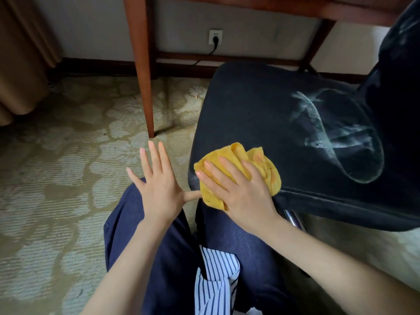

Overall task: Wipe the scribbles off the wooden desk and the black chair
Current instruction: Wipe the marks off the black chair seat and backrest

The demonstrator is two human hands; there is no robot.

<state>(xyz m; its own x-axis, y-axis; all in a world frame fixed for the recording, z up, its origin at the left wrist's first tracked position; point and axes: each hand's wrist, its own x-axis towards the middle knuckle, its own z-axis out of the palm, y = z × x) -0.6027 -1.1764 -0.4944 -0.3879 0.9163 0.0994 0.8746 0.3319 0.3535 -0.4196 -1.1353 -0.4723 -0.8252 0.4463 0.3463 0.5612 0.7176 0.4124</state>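
Blue-and-white striped shirt hem (218, 276) and navy trousers (163, 258) fill the lower foreground, with two bare forearms (136, 258) reaching forward over them. At centre, the right grip (241, 189) lies palm down, fingers straight and spread, pressing a crumpled yellow cloth (266, 169) flat; nothing is clenched. The cloth sits on the near-left corner, as viewed, of the black fabric chair seat (261, 110), and its lower fold hangs over the seat's stitched front edge. Beside it, the left grip (156, 185) is unclenched and holds nothing: fingers straight and fanned over the knee, thumb stretched sideways so that its tip meets the cloth's edge.

Farther right on the seat, white chalky scribbles (341, 137) form a long loop crossed by smeared strokes, well apart from the cloth. Fainter white smears (406, 26) show on the black backrest (395, 92) at the right margin. Under the seat, a chromed tube of the chair frame (293, 218) is visible.

Behind the chair stands the reddish-brown wooden counter (141, 64), seen only as legs and rails; its top is out of view. Between the legs, a white wall socket (215, 32) carries a black plug (216, 42). Underfoot lies beige patterned carpet (56, 167), and a tan curtain (20, 53) hangs at the left.
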